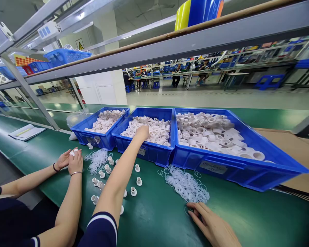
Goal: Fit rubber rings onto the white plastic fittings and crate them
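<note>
My left hand [143,132] reaches over the middle blue bin [154,151], among small white plastic pieces [158,128]; its fingers are hidden behind the back of the hand. Down at the right, my right hand [204,219] is at the near edge of a pile of clear thin rings [186,185]. Its thumb and forefinger close on one clear ring [186,210]. White flanged tubes [133,191] stand on the green table [154,219], around and beyond my left forearm.
At the left, another person's hands [73,159] hold small white pieces beside a second ring pile [99,159]. A left blue bin [88,137] and a large right blue bin [221,168] hold white parts. An open notebook [27,132] lies far left. A shelf rail [154,48] crosses overhead.
</note>
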